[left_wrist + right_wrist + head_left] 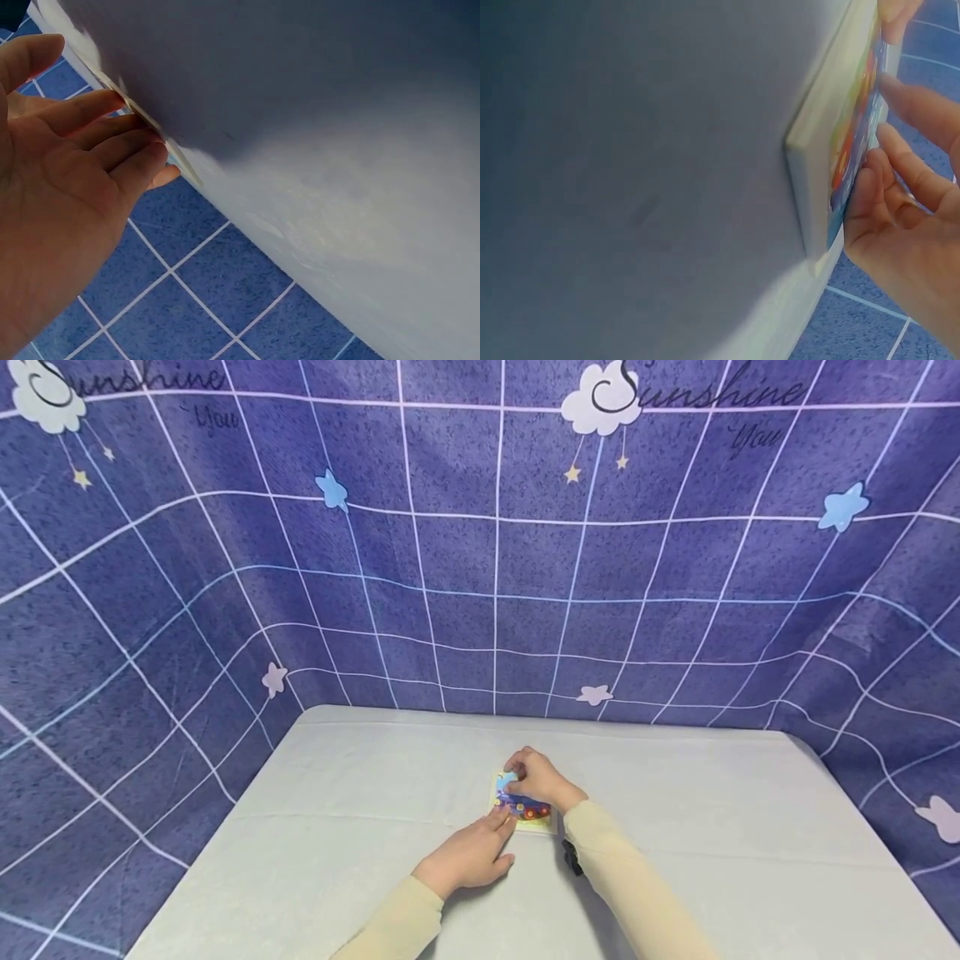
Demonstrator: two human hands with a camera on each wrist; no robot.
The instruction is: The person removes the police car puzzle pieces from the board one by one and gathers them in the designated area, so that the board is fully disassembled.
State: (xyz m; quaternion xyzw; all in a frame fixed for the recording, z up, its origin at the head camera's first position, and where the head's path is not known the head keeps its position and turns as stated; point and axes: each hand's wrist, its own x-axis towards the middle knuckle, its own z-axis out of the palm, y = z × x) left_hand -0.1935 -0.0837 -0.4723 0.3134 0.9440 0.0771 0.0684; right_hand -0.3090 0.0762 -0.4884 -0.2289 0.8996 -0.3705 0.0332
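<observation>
A small, thick puzzle board point(538, 828) lies on the table, with a pale border round a picture of a purple-blue vehicle on red and yellow wheels. My left hand point(468, 852) rests its extended fingers on the board's lower left side. In the left wrist view, those fingers reach the board's thin edge point(184, 163). Over the upper part of the board, my right hand point(542, 779) has thumb and fingers curled about a light blue puzzle piece point(505, 782). The right wrist view shows curled fingers point(866, 191) against the picture; the fingers hide the pinch itself.
A white cloth covers the table point(360, 777). Behind it and along both sides hangs a blue-purple curtain point(450, 552) with a grid, stars and clouds. A black device point(572, 857) sits at my right wrist.
</observation>
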